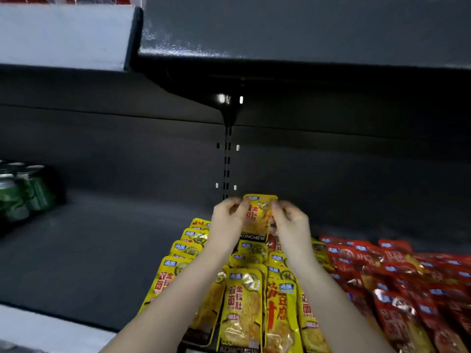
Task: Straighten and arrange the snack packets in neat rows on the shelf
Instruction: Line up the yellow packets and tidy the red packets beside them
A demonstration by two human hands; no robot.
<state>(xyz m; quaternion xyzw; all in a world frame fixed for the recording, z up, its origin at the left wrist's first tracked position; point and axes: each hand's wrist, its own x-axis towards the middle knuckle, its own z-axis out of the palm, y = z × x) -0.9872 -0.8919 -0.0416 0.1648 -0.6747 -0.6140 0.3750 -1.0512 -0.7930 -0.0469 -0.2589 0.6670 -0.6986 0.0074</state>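
Observation:
A yellow snack packet (257, 217) stands upright at the back of the yellow rows, held between both hands. My left hand (226, 220) pinches its left edge and my right hand (290, 222) pinches its right edge near the top. In front of it lie several yellow packets (242, 301) in overlapping rows, partly hidden by my forearms. To the right of them, red snack packets (397, 284) lie in rows that are less even.
The dark shelf (89, 250) stretches bare to the left of the packets. Green drink cans (20, 192) stand at the far left. The shelf above (280, 34) overhangs close overhead. A slotted upright (226, 161) runs down the back panel.

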